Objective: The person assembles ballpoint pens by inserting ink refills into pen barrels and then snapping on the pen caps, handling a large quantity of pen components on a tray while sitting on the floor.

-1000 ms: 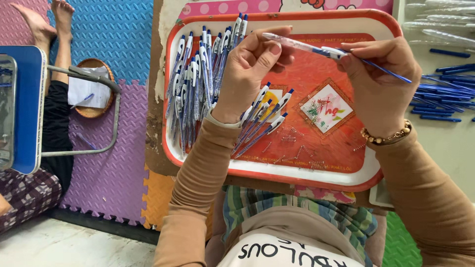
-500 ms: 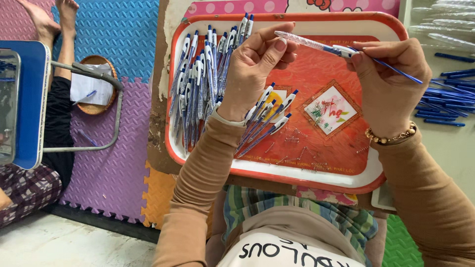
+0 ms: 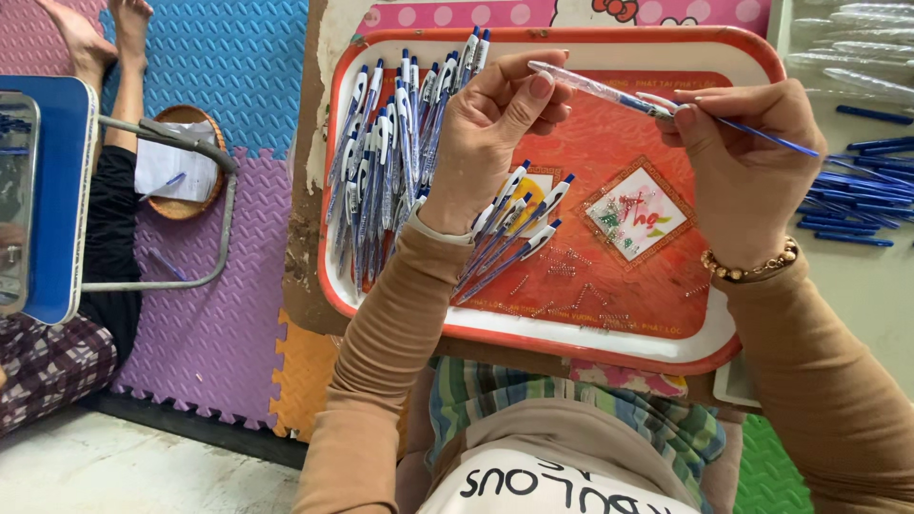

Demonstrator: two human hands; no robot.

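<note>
Now left hand [image 3: 495,124] pinching clear pen barrel [image 3: 590,88] above red tray [image 3: 609,338], right hand [image 3: 738,167] gripping blue refill [image 3: 771,140], feeding it in. Finished pens [image 3: 390,152] piling on tray; loose refills [image 3: 852,190] waiting at right.

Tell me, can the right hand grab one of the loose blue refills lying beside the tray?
Probably not right now. The right hand is busy pinching a blue refill going into the clear pen barrel. The loose blue refills lie close beside it with nothing between, so it looks easy once that grip lets go.
</note>
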